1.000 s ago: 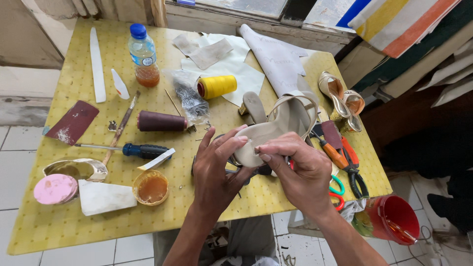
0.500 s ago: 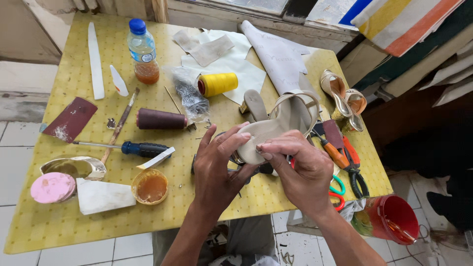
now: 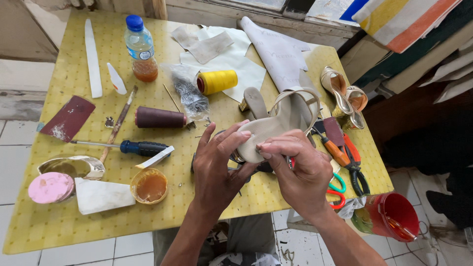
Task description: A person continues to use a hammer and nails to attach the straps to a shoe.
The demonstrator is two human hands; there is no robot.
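1. A beige heeled sandal [image 3: 276, 123] is held sole-up over the near-right part of the worktop [image 3: 59, 221], which wears a yellow, finely dotted cloth. Its sole is smooth and matte, narrowing toward a block heel at the far end, with a thin curved strap looping to the right.
2. The left hand [image 3: 217, 167] is clamped on the toe end, fingers curled over the sole edge.
3. The right hand [image 3: 300, 170] has its fingers pinched together, tips pressed to the sole (whether they grip anything small cannot be told).
4. Left of the hands lie a blue-handled screwdriver [image 3: 133, 147], a maroon thread spool [image 3: 158, 117] and a shallow round cup of amber glue [image 3: 149, 185].
5. Farther off sit a yellow thread cone [image 3: 217, 82] and a clear plastic bottle [image 3: 140, 49] with amber liquid.
6. Orange-handled pliers [image 3: 340, 152] lie just right of the sandal.
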